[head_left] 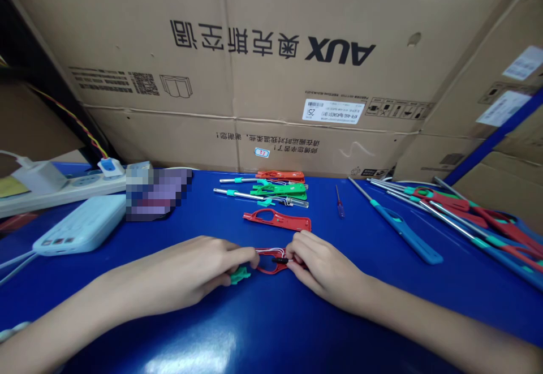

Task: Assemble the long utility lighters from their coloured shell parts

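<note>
Red plastic, thin and hollow: a lighter shell half [269, 265] lies on the blue tabletop [271, 334] at the near centre, held between both hands. The left hand [199, 272] closes its fingertips on the shell's left end, with a small green trigger piece [240, 275] just beside them on the tabletop. The right hand [324, 266] has its fingers narrowed onto a small black part [280, 260] set in the shell's right end. Fine white wires [271, 250] loop along the shell's far edge.

The shell looks light and stiff but easily flexed, and the wires look fragile. It is probably best gripped by its outer rim and ends rather than by the wires or the black part.

Just beyond the hands lies a second red shell [278, 220]. Farther back, a green shell [282, 191] and an orange shell [282, 175] lie with metal tubes. A small screwdriver [339, 203] and a blue long-nosed lighter [403, 230] lie to the right, and a heap of lighters [475, 221] sits at the far right. A pale blue power bank [82, 225] and a power strip [63, 187] sit at the left. A cardboard box [254, 80] stands behind everything.
</note>
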The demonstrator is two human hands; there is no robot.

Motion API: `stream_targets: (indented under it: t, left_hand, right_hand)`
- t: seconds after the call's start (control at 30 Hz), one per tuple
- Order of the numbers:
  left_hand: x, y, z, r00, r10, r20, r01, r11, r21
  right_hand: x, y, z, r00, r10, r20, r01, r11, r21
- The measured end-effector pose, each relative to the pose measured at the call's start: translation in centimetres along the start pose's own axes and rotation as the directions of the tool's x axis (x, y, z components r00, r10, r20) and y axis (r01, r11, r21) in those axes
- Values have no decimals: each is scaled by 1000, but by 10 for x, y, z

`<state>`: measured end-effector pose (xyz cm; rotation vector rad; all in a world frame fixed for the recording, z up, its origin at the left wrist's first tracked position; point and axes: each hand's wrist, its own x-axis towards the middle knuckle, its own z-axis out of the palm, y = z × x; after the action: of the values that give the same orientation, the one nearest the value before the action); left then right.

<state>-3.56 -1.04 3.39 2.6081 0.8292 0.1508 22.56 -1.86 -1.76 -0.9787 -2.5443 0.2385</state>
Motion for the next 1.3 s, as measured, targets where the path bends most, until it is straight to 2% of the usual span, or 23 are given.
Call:
stream_targets:
  t: [0.1, 0.2, 0.33, 0.47, 0.6, 0.67, 0.77, 0.93, 1.13, 1.3]
  left_hand:
    - [2, 8, -7, 986, 7, 167, 27, 980, -199]
    - [5, 10, -7, 970, 5, 244, 63, 961, -270]
    - [8, 8, 4, 988, -53, 148, 84, 974, -210]
    - [10, 7, 11, 997, -11, 76, 24, 986, -167]
    - [11, 6, 6, 1000, 11, 26, -9, 996, -83]
    - [11, 7, 2, 1000, 7, 29, -5, 998, -58]
    - [9, 8, -1, 996, -16, 93, 19, 999, -32]
    - [6, 6, 7, 988, -23, 150, 34, 997, -70]
    - [16, -1, 13, 1000, 15, 21, -13, 998, -63]
    - [33, -4, 17, 994, 48, -98, -42, 997, 70]
  right_hand:
    - [0, 0, 0, 1000, -1, -1, 1, 1000, 1]
    - [0, 1, 0, 1000, -8, -2, 8, 1000, 3]
    - [0, 0, 0, 1000, -11, 2, 11, 1000, -12]
    - [1, 0, 0, 1000, -13, 9, 13, 1000, -23]
    - [1, 0, 0, 1000, -15, 9, 15, 1000, -28]
    - [0, 0, 0, 1000, -17, 8, 17, 999, -29]
    - [0, 0, 0, 1000, -13, 2, 13, 1000, -25]
    - [1, 1, -1, 1000, 0, 8, 0, 1000, 3]
    - [-1, 1, -2, 1000, 11, 11, -11, 1000, 17]
    - [-1, 1, -1, 1000, 24, 0, -24, 1000, 0]
